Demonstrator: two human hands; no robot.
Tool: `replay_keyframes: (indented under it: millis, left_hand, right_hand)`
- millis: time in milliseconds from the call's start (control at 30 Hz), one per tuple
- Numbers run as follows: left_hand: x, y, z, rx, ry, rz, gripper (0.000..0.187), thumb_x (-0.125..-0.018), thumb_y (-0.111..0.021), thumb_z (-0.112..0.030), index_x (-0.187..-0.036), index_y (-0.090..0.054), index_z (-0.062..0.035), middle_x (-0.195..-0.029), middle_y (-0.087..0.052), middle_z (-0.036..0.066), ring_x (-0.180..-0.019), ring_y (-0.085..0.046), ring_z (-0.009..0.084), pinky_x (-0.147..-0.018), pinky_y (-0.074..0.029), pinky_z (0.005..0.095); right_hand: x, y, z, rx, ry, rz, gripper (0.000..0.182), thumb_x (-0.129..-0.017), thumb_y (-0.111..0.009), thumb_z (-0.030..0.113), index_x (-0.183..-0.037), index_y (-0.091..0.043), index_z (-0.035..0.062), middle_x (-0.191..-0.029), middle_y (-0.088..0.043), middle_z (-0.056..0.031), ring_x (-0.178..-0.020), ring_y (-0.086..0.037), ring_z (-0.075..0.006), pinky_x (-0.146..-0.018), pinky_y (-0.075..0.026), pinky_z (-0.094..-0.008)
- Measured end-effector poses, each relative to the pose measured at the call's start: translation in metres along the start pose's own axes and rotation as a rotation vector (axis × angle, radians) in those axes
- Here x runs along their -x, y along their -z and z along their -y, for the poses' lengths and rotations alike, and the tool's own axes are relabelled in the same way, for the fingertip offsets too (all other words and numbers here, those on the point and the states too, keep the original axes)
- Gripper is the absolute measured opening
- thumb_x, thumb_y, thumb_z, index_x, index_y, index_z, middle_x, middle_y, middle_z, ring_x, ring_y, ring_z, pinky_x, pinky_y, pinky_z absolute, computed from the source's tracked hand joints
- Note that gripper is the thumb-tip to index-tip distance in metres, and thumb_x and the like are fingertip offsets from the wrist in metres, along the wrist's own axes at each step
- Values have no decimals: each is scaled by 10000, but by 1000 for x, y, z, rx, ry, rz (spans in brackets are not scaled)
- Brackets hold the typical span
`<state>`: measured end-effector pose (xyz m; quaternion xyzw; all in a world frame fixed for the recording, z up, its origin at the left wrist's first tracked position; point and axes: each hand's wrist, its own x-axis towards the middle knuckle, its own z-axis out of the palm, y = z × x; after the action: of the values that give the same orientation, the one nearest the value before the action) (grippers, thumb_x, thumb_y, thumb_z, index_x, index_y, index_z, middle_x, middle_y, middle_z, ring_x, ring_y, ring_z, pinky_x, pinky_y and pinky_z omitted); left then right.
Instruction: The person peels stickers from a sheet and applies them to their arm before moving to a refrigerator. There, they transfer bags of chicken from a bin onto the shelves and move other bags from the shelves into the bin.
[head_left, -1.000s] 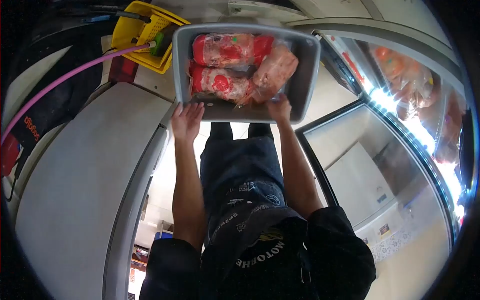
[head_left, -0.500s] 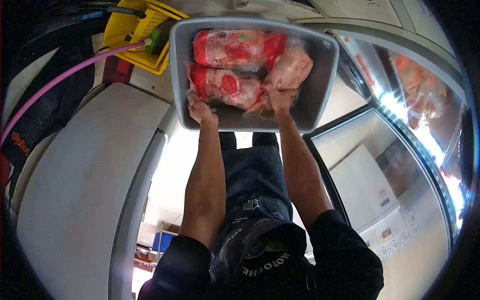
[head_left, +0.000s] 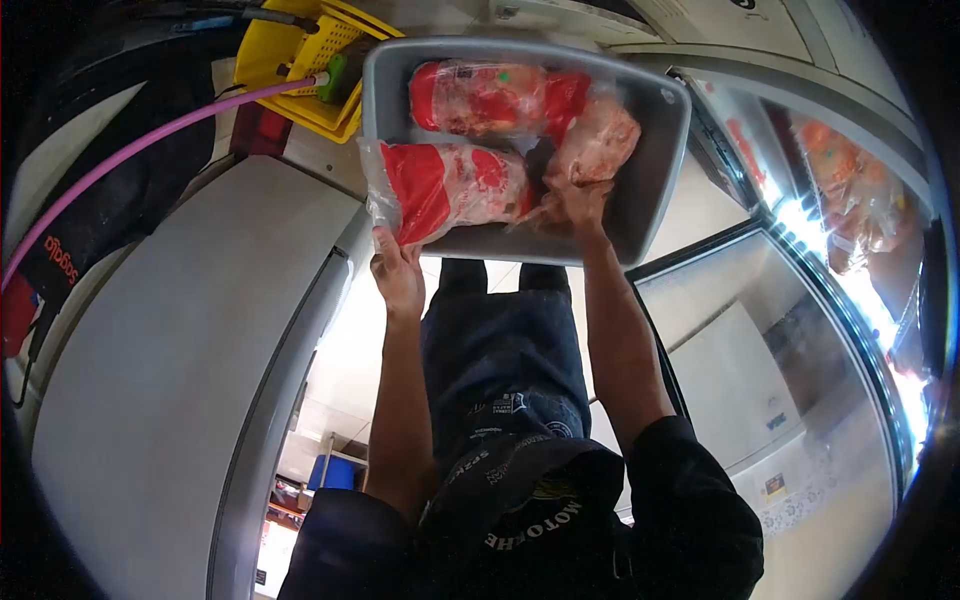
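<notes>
A grey plastic tub (head_left: 655,190) holds several plastic-wrapped packs of what looks like raw meat. My left hand (head_left: 398,272) is closed on the lower left corner of the front red-and-clear meat bag (head_left: 455,188), whose left end overlaps the tub's rim. My right hand (head_left: 583,205) is inside the tub at that bag's right end, fingers closed around clear plastic. Just beyond those fingers sits a pinkish meat pack (head_left: 597,142), touching or nearly touching them. Behind lies another red-and-clear bag (head_left: 490,98) along the tub's back wall.
An open glass door (head_left: 760,340) and a lit cooler with bagged goods (head_left: 860,190) stand on the right. To the left is a large pale cabinet or chest lid (head_left: 170,380). A yellow basket (head_left: 290,70) and a pink hose (head_left: 170,130) are at upper left.
The front bag's left end has been raised and drawn over the tub's rim by my left hand. My right hand stays at its other end. The view has shifted slightly.
</notes>
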<state>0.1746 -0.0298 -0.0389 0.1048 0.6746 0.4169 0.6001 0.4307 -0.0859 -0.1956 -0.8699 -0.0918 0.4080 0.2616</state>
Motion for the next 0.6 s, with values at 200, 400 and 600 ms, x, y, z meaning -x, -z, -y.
replay_keyframes:
  millis: [200,400,600]
  left_hand:
    - [-1,3,0,-396,-298,-4,480,-948,-469,-450,-800,-535,3,-720,-514,40,-654,-459,99,-653,-426,262]
    - [-4,8,-5,-651,-338,-50,591,-947,-463,-464,-533,-382,-50,-530,-390,8,-536,-395,120,-567,-407,300]
    - [-16,31,7,-535,-135,-33,644,-945,-449,-482,-514,-422,-4,-560,-479,69,-581,-477,153,-696,-466,306]
  right_hand:
    - [-20,-5,-36,260,87,11,1053,-555,-854,300,-1271,-219,-140,-1287,-359,-252,-1182,-431,-290,-988,-381,-358]
    - [3,17,13,-365,144,129,505,-751,-721,248,-1124,-558,-51,-1060,-596,-125,-922,-591,-176,-802,-487,-299]
    - [18,36,48,-1065,-369,505,588,-807,-682,338,-1228,-462,-8,-1062,-609,-125,-758,-623,-228,-616,-536,-335]
